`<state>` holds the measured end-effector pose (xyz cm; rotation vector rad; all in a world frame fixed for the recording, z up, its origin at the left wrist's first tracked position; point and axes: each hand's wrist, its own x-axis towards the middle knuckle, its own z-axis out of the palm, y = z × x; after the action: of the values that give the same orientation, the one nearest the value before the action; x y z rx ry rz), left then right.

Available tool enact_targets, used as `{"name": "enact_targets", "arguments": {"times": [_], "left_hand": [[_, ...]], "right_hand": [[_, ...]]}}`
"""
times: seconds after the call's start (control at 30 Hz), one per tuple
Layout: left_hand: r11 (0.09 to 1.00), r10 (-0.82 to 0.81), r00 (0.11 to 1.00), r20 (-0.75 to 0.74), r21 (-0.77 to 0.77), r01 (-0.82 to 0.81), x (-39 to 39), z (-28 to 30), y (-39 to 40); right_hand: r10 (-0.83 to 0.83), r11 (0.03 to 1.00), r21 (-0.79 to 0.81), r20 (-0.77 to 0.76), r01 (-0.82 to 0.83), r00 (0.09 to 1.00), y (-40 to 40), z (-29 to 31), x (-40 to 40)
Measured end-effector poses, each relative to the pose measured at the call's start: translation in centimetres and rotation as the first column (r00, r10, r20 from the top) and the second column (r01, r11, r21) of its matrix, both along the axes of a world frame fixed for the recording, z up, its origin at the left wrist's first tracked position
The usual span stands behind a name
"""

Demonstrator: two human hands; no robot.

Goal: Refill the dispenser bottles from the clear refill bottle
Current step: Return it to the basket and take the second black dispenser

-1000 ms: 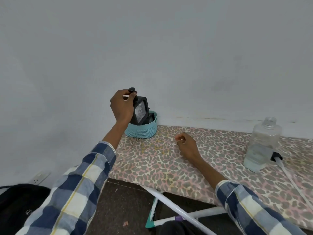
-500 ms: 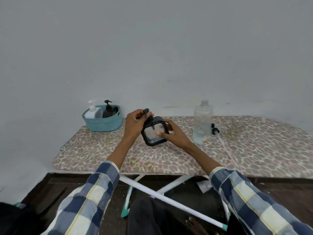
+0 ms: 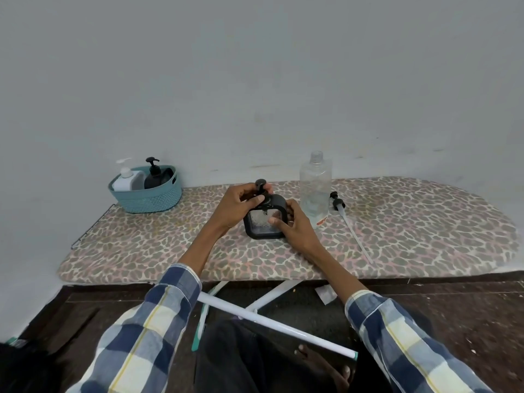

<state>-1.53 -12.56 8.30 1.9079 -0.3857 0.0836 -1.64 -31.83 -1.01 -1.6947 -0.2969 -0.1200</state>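
While upright — black dispenser bottle (image 3: pixel 265 219) in both hands: left hand (image 3: pixel 241 205), right hand (image 3: pixel 295 225)

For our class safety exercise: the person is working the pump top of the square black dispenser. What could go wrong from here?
1. The uncapped clear refill bottle stands just beside the right hand; an elbow or wrist nudge might tip and spill it.
2. The left hand twists the pump; the square dispenser could slip on the padded board.

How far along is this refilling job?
Early. Done: the clear refill bottle stands uncapped, its pump lying beside it. In hand: the right hand steadies the square black dispenser while the left hand grips its pump top. Left: pouring, plus two dispensers in the teal basket.
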Motion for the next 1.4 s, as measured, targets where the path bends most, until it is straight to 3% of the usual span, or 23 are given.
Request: {"name": "enact_targets", "arguments": {"times": [0.13,0.5,0.67,0.77,0.87,0.97,1.07,1.17,1.3,1.4], "left_hand": [[0.999,0.046,0.997,0.054,-0.002,-0.046,0.1,-0.6,-0.5],[0.906,0.393,0.89,0.231,0.07,-0.417,-0.3,-1.9,-3.2],[0.842,0.531,0.812,0.243,-0.04,-0.538,-1.0,-1.6,-3.7],[0.848,0.512,0.813,0.276,-0.012,-0.53,-1.1,-1.8,-4.0],[0.885,0.455,0.872,0.179,0.015,-0.465,-0.8,-1.6,-3.9],[0.967,0.251,0.965,0.075,0.019,-0.253,-0.4,-1.2,-2.8],[0.993,0.109,0.993,0.048,0.043,-0.111,-0.5,-0.9,-1.5],[0.984,0.168,0.983,0.08,0.039,-0.171,-0.5,-0.8,-1.1],[0.921,0.39,0.919,0.057,-0.01,-0.39,-0.3,-1.0,-2.4],[0.892,0.44,0.889,0.13,0.055,-0.449,-0.4,-1.1,-3.6]], "right_hand": [[-0.003,0.999,-0.045,0.015,0.004,1.0,0.0,-0.2,0.0],[-0.048,0.99,-0.131,0.09,0.06,0.995,0.1,-0.6,0.1],[-0.054,0.99,-0.127,0.1,0.067,0.994,0.3,-0.4,-0.1],[-0.041,0.992,-0.113,0.099,0.052,0.994,0.2,-0.3,-0.2],[-0.032,0.994,-0.104,0.112,0.044,0.993,0.2,-0.5,-0.2],[-0.02,0.996,-0.082,0.098,0.028,0.995,0.1,-0.7,0.0],[-0.006,0.997,-0.08,0.077,0.012,0.997,-0.1,-0.9,0.3],[0.009,0.997,-0.083,0.067,-0.003,0.998,-0.1,-0.8,0.3],[0.003,0.997,-0.077,0.088,0.004,0.996,-0.1,-0.8,0.2],[-0.005,0.997,-0.08,0.094,0.013,0.996,-0.2,-0.8,0.3]]}}
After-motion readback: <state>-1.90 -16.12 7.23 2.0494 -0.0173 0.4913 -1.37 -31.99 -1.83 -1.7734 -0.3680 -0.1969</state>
